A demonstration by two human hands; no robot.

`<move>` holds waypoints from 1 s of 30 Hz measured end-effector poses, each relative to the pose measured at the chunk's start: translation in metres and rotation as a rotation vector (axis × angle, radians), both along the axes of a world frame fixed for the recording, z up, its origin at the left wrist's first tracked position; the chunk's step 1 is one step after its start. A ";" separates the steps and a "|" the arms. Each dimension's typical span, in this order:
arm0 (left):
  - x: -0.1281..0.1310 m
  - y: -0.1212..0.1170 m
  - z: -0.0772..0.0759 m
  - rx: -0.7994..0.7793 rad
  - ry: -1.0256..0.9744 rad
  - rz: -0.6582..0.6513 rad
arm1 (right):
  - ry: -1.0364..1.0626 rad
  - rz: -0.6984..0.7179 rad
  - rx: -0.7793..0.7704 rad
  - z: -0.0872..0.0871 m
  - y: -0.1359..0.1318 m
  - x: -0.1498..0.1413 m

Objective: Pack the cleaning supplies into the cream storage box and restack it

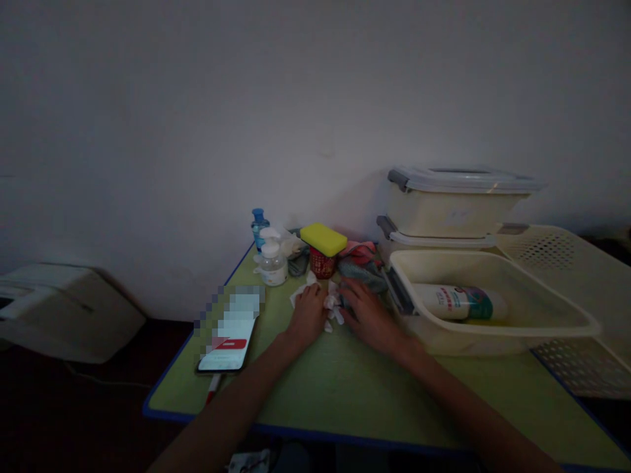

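Crumpled white tissue [334,301] lies in torn pieces on the green tabletop, between my two hands. My left hand [309,310] is closed on part of it, with white paper showing around its fingers. My right hand [367,314] is just to the right, fingers apart and curving down beside the pieces; whether a fingertip touches the tissue I cannot tell. Right behind my hands is a red woven basket [323,264] with a yellow sponge [323,239] lying on top. Grey and pink cloths [359,264] are bunched beside it.
A lit phone [229,335] lies at the left on the green table [315,394]. Behind it are a pump bottle [273,264] and a blue bottle [258,226]. At the right, an open cream bin [522,335] holds a white canister [456,302]. Lidded boxes [458,209] are stacked behind.
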State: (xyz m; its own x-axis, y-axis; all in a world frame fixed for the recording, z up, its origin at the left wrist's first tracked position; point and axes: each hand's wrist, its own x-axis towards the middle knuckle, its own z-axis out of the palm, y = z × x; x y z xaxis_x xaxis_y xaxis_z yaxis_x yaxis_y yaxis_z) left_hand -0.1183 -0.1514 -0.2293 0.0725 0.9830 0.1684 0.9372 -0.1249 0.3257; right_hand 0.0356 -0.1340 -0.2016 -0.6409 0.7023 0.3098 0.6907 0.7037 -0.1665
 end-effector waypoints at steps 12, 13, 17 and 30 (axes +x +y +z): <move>0.002 0.008 -0.013 0.249 -0.543 -0.167 | -0.033 -0.095 -0.076 -0.023 0.010 0.000; 0.002 0.008 -0.012 0.269 -0.575 -0.168 | -0.014 -0.084 -0.087 -0.023 0.009 0.000; 0.002 0.007 -0.008 0.347 -0.657 -0.100 | 0.126 -0.017 -0.122 -0.028 0.006 -0.001; -0.012 0.020 -0.009 0.481 -0.639 0.232 | 0.267 0.287 -0.219 -0.026 0.000 -0.001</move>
